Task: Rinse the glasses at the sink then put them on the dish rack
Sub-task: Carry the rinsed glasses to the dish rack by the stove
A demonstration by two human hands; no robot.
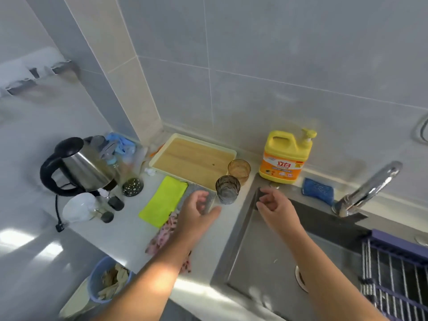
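Glasses upright, rims up: ribbed grey glass (pixel 227 189), amber glass (pixel 239 170) behind. Left hand (pixel 196 213), right hand (pixel 275 208) loosely curled, holding nothing.

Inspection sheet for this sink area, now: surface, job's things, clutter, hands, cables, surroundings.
Surface: grey countertop with sunlit patches; steel sink; no water seen running from the tap.
Job's things: grey glass and amber glass upright left of the sink; dish rack over the sink's right side, no glasses seen on it.
Clutter: kettle, green cloth, floral cloth, tray, detergent bottle, blue sponge, bin.
Hands: left hand near the grey glass, right hand over the sink's corner; both hold nothing.
Cables: kettle cord on the counter, plug lying loose.
Surroundings: grey tiled wall.
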